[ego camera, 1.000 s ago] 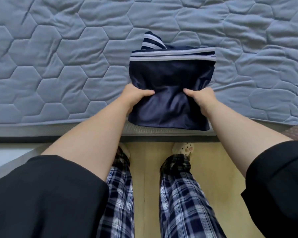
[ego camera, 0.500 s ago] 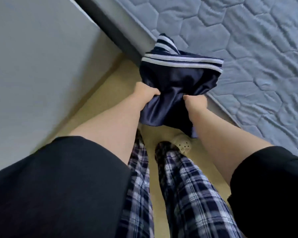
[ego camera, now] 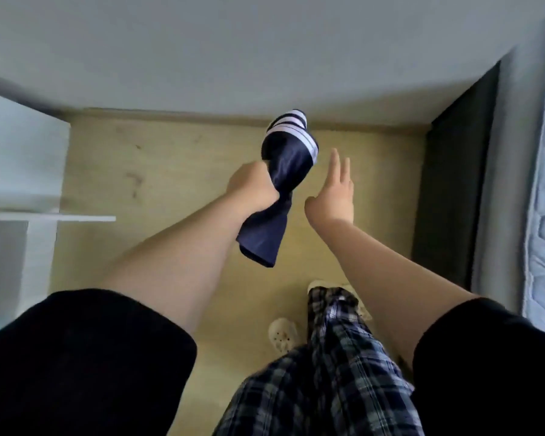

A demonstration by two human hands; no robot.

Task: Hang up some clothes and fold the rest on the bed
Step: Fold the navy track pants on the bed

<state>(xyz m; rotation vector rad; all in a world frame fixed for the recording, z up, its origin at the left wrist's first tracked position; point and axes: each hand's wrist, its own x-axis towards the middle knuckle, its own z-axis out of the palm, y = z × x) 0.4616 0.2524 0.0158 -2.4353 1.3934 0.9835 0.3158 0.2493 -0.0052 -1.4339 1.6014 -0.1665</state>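
Head view: folded garment (ego camera: 288,165) clutched in left hand (ego camera: 252,188) over floor (ego camera: 170,171), right hand (ego camera: 335,193) spread empty; putting away likely remaining.

Floor (ego camera: 170,171): pale yellow-wood surface, a few dark scuff marks on its left part. Wall (ego camera: 233,42): plain grey-white, meeting the floor along a low skirting strip (ego camera: 170,116). White shelf unit (ego camera: 19,152): stands at the left edge, one thin shelf board (ego camera: 60,218) projecting toward the floor area. Plaid trousers (ego camera: 328,372): dark blue and white check, lower centre. Two cream perforated clogs on the floor: one (ego camera: 282,334) left of the trousers, the second (ego camera: 318,284) partly covered by the trouser hem. Black sleeves at lower left (ego camera: 76,357) and lower right (ego camera: 491,366).
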